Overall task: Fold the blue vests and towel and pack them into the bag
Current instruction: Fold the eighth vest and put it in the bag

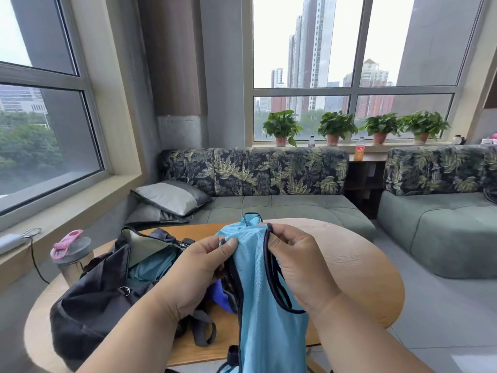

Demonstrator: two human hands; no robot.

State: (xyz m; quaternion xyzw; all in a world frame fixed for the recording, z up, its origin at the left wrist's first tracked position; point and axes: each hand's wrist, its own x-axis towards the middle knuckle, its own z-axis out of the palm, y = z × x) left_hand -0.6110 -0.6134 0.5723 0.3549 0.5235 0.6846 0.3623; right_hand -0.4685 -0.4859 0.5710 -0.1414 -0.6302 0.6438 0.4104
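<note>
Head view: left hand (199,267) and right hand (295,262) both pinching the top edge of a light blue vest (258,292), hanging free over the table (349,265). Open bag (107,286) just left, teal cloth (153,267) already inside. Slippery mesh, dangling straps: could easily twist or slide out, spoiling the fold.

Shaker bottle (70,254), 4 potted plants (282,127)

You hold a light blue mesh vest with dark trim (258,278) above the round wooden table (357,265), your left hand (199,267) and right hand (298,262) each pinching its upper edge. Left of it lies an open black fabric bag (99,294) with teal cloth inside.
</note>
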